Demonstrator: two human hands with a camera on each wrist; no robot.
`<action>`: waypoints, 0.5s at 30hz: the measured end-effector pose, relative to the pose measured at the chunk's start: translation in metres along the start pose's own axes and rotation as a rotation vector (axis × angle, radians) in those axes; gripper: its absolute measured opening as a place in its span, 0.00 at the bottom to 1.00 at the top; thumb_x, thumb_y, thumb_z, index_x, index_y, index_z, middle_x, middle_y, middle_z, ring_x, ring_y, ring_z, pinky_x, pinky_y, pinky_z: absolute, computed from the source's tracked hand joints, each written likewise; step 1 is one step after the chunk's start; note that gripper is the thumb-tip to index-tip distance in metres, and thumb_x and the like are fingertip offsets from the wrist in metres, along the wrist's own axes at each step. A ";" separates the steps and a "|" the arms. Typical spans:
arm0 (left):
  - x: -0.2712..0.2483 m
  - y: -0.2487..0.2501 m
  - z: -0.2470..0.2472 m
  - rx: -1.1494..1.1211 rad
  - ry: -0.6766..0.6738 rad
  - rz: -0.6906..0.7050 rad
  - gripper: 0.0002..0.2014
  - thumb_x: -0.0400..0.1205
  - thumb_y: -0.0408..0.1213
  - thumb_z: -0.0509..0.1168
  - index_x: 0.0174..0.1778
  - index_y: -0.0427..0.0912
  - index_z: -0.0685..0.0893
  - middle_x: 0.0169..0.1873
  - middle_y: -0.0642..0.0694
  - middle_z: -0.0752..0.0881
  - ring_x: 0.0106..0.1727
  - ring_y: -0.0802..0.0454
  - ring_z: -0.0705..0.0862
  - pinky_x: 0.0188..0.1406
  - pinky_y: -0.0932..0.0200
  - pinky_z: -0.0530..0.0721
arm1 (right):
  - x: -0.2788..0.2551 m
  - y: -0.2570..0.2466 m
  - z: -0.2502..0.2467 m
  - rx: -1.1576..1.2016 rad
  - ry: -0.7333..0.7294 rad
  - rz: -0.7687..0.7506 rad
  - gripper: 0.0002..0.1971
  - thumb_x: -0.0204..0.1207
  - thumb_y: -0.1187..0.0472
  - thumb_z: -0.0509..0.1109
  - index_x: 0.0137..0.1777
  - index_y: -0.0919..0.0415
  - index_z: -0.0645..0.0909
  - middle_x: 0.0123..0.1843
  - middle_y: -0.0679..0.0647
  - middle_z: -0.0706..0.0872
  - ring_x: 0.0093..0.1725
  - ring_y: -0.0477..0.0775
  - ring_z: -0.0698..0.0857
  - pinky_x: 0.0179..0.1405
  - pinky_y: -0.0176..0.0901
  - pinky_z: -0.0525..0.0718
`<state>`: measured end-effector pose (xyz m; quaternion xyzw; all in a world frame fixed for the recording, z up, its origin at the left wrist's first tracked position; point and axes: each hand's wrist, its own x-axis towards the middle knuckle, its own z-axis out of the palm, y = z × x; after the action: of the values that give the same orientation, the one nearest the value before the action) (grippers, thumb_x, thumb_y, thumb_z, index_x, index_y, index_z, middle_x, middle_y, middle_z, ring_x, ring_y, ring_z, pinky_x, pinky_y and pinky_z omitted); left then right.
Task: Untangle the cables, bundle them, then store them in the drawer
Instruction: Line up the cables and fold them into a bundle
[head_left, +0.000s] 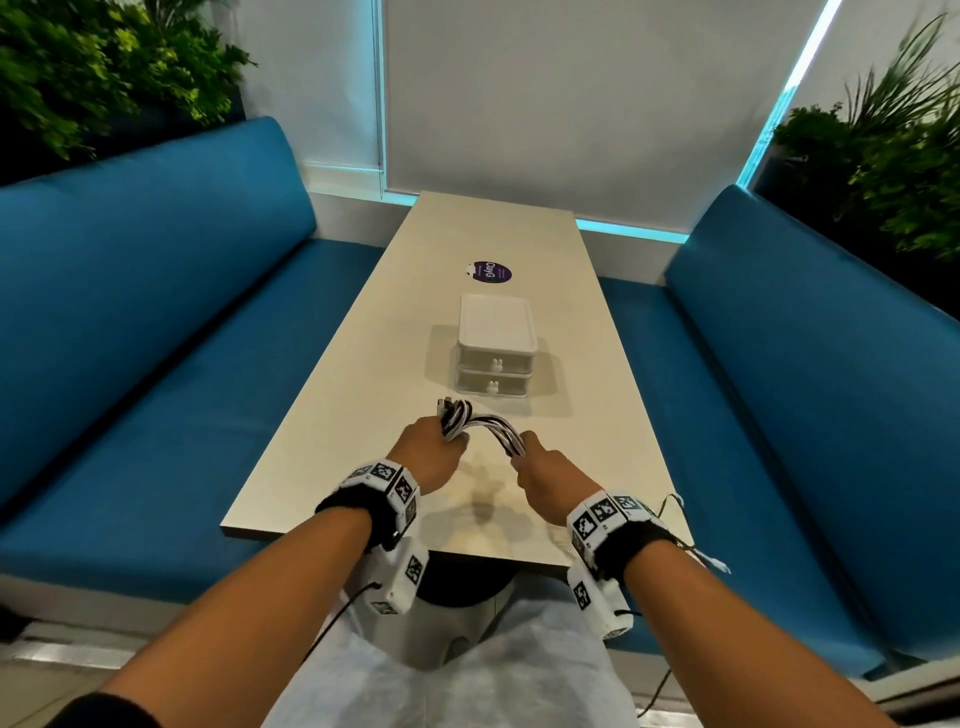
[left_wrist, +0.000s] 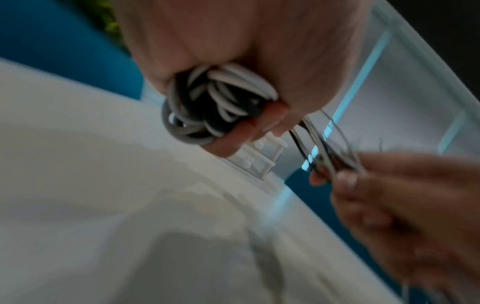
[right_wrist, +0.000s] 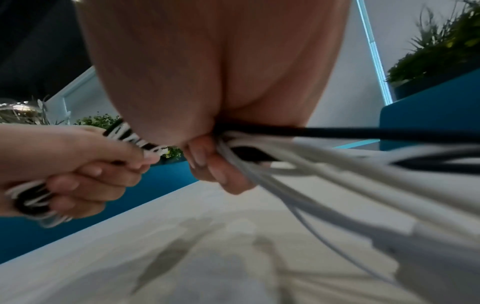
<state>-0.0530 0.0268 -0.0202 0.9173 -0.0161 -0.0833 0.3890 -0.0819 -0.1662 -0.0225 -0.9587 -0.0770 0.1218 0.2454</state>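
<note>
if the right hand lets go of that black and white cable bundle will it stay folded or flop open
Probably flops: the black and white cable bundle sags in an arch between the left hand and right hand. No tie shows, so the loops likely spring apart. It seems light, held clear of the beige table.

A bundle of black and white cables (head_left: 480, 423) hangs above the long pale table (head_left: 363, 389), spanning both hands; a white two-drawer plastic box (head_left: 496, 348) sits at 12 o'clock beyond, a round purple sticker (head_left: 491, 272) behind it
</note>
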 end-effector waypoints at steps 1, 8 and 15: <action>-0.001 0.002 -0.001 -0.082 -0.006 -0.013 0.12 0.80 0.45 0.67 0.39 0.39 0.79 0.28 0.45 0.79 0.30 0.43 0.79 0.32 0.57 0.74 | 0.000 -0.001 0.003 0.002 -0.011 -0.003 0.07 0.85 0.61 0.54 0.60 0.59 0.64 0.49 0.66 0.85 0.48 0.69 0.84 0.50 0.60 0.82; -0.013 0.007 0.011 -0.241 -0.066 -0.033 0.33 0.63 0.72 0.73 0.33 0.46 0.68 0.20 0.52 0.66 0.19 0.52 0.65 0.25 0.59 0.67 | -0.008 -0.007 0.015 0.013 0.048 -0.081 0.09 0.88 0.59 0.52 0.60 0.64 0.64 0.44 0.66 0.83 0.39 0.68 0.81 0.38 0.56 0.77; -0.009 0.022 0.035 -0.512 -0.113 -0.168 0.56 0.54 0.78 0.73 0.66 0.35 0.75 0.48 0.42 0.90 0.47 0.47 0.91 0.50 0.49 0.88 | -0.004 -0.027 0.014 0.109 0.051 -0.256 0.15 0.77 0.70 0.55 0.64 0.68 0.70 0.52 0.63 0.79 0.48 0.62 0.82 0.51 0.53 0.84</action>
<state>-0.0666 -0.0127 -0.0276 0.7811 0.0598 -0.1675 0.5986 -0.0915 -0.1375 -0.0202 -0.9291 -0.1855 0.0693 0.3124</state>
